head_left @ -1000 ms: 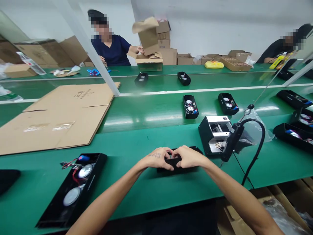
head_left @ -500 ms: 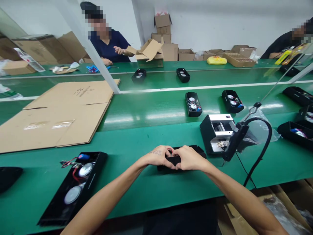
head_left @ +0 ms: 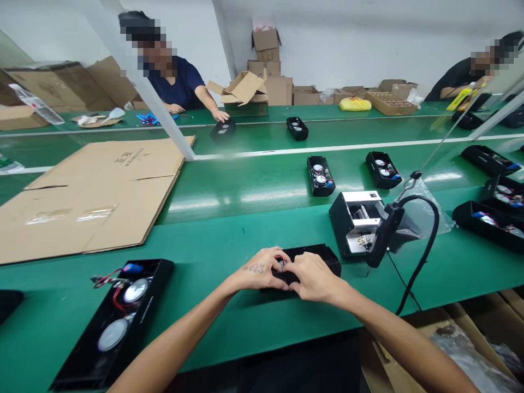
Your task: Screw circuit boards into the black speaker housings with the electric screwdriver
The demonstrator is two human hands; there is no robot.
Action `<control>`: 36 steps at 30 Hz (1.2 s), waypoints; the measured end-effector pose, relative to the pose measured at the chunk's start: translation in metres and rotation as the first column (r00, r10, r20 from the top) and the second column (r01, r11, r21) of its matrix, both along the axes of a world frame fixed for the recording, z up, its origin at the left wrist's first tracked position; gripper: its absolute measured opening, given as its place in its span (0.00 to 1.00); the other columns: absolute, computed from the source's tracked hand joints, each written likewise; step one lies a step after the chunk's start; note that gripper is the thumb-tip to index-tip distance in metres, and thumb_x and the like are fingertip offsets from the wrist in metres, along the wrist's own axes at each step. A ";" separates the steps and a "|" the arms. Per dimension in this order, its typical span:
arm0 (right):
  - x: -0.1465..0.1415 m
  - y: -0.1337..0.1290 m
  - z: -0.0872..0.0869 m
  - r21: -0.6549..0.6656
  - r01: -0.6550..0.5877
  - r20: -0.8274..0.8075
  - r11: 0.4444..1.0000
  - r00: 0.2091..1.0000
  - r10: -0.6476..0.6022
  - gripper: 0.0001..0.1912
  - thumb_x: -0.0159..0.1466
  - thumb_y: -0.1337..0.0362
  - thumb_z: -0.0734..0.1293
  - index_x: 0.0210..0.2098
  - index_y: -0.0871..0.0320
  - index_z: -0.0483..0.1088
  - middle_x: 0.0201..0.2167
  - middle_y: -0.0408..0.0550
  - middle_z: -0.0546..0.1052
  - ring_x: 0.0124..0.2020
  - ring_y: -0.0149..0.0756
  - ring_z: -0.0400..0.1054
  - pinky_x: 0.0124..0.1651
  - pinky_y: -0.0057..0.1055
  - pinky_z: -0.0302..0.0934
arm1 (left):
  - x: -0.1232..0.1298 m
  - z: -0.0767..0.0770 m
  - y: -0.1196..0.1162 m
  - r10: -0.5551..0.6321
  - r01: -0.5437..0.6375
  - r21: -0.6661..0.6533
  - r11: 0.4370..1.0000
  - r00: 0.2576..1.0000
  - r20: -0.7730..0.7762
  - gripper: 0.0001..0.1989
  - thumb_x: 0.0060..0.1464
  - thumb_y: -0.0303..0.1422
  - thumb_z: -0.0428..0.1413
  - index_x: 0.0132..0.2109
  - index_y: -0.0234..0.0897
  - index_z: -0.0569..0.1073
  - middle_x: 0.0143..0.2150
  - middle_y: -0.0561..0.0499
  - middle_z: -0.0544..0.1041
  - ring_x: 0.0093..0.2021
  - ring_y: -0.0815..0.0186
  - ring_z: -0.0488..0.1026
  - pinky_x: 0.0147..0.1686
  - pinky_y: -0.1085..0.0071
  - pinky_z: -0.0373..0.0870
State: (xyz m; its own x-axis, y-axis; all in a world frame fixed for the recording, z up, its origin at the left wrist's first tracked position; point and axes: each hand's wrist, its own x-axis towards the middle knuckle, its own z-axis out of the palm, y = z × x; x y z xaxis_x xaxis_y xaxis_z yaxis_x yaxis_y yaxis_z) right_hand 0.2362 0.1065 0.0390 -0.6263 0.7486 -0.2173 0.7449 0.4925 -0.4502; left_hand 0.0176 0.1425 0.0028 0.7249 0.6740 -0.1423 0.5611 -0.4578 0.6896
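Both hands [head_left: 286, 271] curled, fingertips pinching wires inside black housing [head_left: 317, 255]

I see a green bench [head_left: 229, 229]. On it, left of the black speaker housing [head_left: 313, 257], lie flattened cardboard [head_left: 94, 191] and an open speaker unit [head_left: 117, 319]; right of it stands a tape dispenser [head_left: 356, 221].
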 end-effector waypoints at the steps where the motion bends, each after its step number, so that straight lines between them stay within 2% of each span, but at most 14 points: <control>1: 0.005 -0.008 0.001 0.031 0.001 -0.067 1.000 0.998 0.001 0.19 0.62 0.67 0.74 0.54 0.55 0.81 0.42 0.54 0.85 0.45 0.49 0.80 0.51 0.42 0.67 | 0.000 -0.002 -0.007 -0.001 0.001 0.031 1.000 1.000 -0.006 0.11 0.48 0.40 0.77 0.31 0.43 0.84 0.57 0.53 0.82 0.69 0.45 0.70 0.68 0.52 0.63; 3: 0.022 -0.023 0.002 0.156 0.102 -0.324 0.983 0.945 -0.047 0.20 0.64 0.68 0.74 0.56 0.53 0.78 0.46 0.52 0.85 0.48 0.47 0.79 0.54 0.43 0.69 | -0.001 -0.008 -0.025 -0.003 0.004 0.090 0.996 1.000 -0.011 0.09 0.49 0.38 0.76 0.35 0.44 0.86 0.59 0.51 0.82 0.73 0.39 0.64 0.72 0.41 0.57; 5: 0.047 -0.034 -0.001 0.302 0.417 -0.621 0.858 0.768 -0.154 0.20 0.67 0.67 0.73 0.58 0.51 0.75 0.51 0.52 0.83 0.51 0.47 0.77 0.55 0.44 0.71 | -0.001 -0.017 -0.045 -0.021 0.022 0.206 0.978 1.000 -0.009 0.08 0.53 0.38 0.75 0.37 0.44 0.86 0.60 0.50 0.81 0.75 0.37 0.60 0.73 0.36 0.53; 8: 0.093 -0.035 -0.012 0.325 0.881 -0.850 0.344 0.432 -0.301 0.22 0.68 0.62 0.73 0.61 0.52 0.73 0.54 0.55 0.79 0.55 0.51 0.75 0.56 0.50 0.72 | -0.001 -0.031 -0.070 -0.044 0.055 0.444 0.894 0.998 -0.035 0.09 0.54 0.38 0.74 0.39 0.42 0.85 0.61 0.49 0.80 0.76 0.37 0.57 0.73 0.36 0.56; 9: 0.108 -0.031 -0.017 0.295 0.930 -0.862 0.220 0.358 -0.358 0.26 0.68 0.59 0.73 0.64 0.54 0.71 0.57 0.58 0.77 0.57 0.54 0.73 0.57 0.52 0.71 | -0.001 -0.034 -0.075 -0.041 0.060 0.502 0.863 0.998 -0.049 0.10 0.53 0.39 0.74 0.39 0.42 0.84 0.62 0.49 0.80 0.77 0.36 0.56 0.73 0.36 0.56; 10: 0.122 -0.026 -0.022 0.261 0.952 -0.850 0.160 0.305 -0.429 0.30 0.68 0.55 0.73 0.67 0.56 0.69 0.61 0.62 0.75 0.60 0.57 0.72 0.58 0.55 0.70 | -0.002 -0.037 -0.078 -0.035 0.062 0.535 0.843 0.998 -0.061 0.11 0.51 0.39 0.75 0.38 0.41 0.84 0.62 0.49 0.79 0.77 0.36 0.55 0.73 0.36 0.56; 11: 0.134 -0.020 -0.027 0.217 0.964 -0.816 0.156 0.267 -0.512 0.34 0.69 0.51 0.72 0.69 0.58 0.66 0.63 0.64 0.74 0.61 0.59 0.72 0.60 0.57 0.69 | -0.002 -0.040 -0.080 -0.031 0.064 0.554 0.830 0.997 -0.068 0.12 0.50 0.39 0.75 0.38 0.41 0.83 0.62 0.50 0.79 0.77 0.36 0.55 0.74 0.36 0.55; 13: 0.151 -0.010 -0.034 0.099 0.966 -0.712 0.240 0.237 -0.660 0.36 0.69 0.46 0.70 0.70 0.59 0.66 0.60 0.65 0.77 0.59 0.59 0.74 0.61 0.58 0.68 | -0.002 -0.042 -0.080 -0.029 0.062 0.573 0.817 0.997 -0.066 0.13 0.50 0.40 0.76 0.37 0.41 0.82 0.62 0.52 0.80 0.77 0.37 0.55 0.74 0.38 0.54; 16: 0.162 -0.006 -0.041 -0.039 0.952 -0.671 0.303 0.200 -0.714 0.28 0.62 0.45 0.76 0.54 0.56 0.77 0.44 0.54 0.84 0.45 0.52 0.78 0.55 0.52 0.71 | -0.002 -0.044 -0.076 -0.035 0.045 0.595 0.802 0.999 -0.029 0.13 0.52 0.41 0.75 0.36 0.41 0.81 0.61 0.54 0.80 0.77 0.39 0.56 0.74 0.41 0.54; 19: 0.157 -0.012 -0.047 -0.135 0.930 -0.805 0.341 0.098 -0.585 0.22 0.55 0.53 0.82 0.44 0.56 0.77 0.29 0.43 0.80 0.31 0.42 0.74 0.44 0.43 0.72 | -0.002 -0.046 -0.074 -0.033 0.012 0.616 0.788 0.999 0.022 0.12 0.54 0.42 0.73 0.37 0.42 0.81 0.60 0.54 0.81 0.77 0.41 0.56 0.75 0.43 0.53; 22: 0.151 -0.018 -0.045 -0.219 0.874 -0.871 0.433 0.025 -0.491 0.17 0.59 0.56 0.78 0.43 0.56 0.74 0.20 0.35 0.72 0.20 0.34 0.67 0.31 0.37 0.68 | -0.002 -0.047 -0.073 -0.026 -0.015 0.622 0.783 0.998 0.057 0.11 0.55 0.42 0.73 0.37 0.43 0.81 0.59 0.54 0.81 0.77 0.43 0.56 0.75 0.45 0.53; 29: 0.157 0.003 0.013 -0.236 0.884 -0.968 0.404 -0.179 -0.175 0.18 0.61 0.58 0.78 0.40 0.53 0.66 0.18 0.29 0.65 0.15 0.28 0.60 0.23 0.30 0.59 | 0.003 -0.050 -0.075 0.017 -0.055 0.611 0.790 0.998 0.069 0.12 0.53 0.42 0.74 0.36 0.43 0.82 0.58 0.54 0.82 0.76 0.44 0.58 0.75 0.47 0.56; 33: 0.151 0.025 0.023 -0.173 0.919 -0.971 0.354 -0.099 -0.218 0.18 0.60 0.56 0.78 0.36 0.54 0.67 0.17 0.31 0.68 0.15 0.30 0.63 0.23 0.31 0.62 | 0.012 -0.052 -0.075 0.047 -0.085 0.612 0.786 0.996 0.077 0.12 0.53 0.43 0.74 0.34 0.43 0.82 0.57 0.54 0.82 0.74 0.42 0.60 0.73 0.43 0.59; 36: 0.148 0.031 0.014 -0.146 0.914 -0.940 0.379 -0.008 -0.342 0.18 0.60 0.53 0.78 0.34 0.53 0.67 0.17 0.33 0.68 0.15 0.31 0.63 0.22 0.32 0.61 | 0.015 -0.050 -0.077 0.056 -0.080 0.604 0.793 0.997 0.059 0.11 0.53 0.42 0.74 0.35 0.43 0.82 0.58 0.54 0.82 0.74 0.42 0.61 0.73 0.42 0.59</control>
State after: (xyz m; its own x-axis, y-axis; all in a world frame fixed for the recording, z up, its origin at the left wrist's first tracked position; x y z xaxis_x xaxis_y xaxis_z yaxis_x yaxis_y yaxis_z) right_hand 0.3839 0.1377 0.0529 0.6006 0.6850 0.4123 0.2612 0.3193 -0.9110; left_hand 0.0328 0.0658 -0.0472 0.6705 0.6612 0.3366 0.5866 -0.7502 0.3051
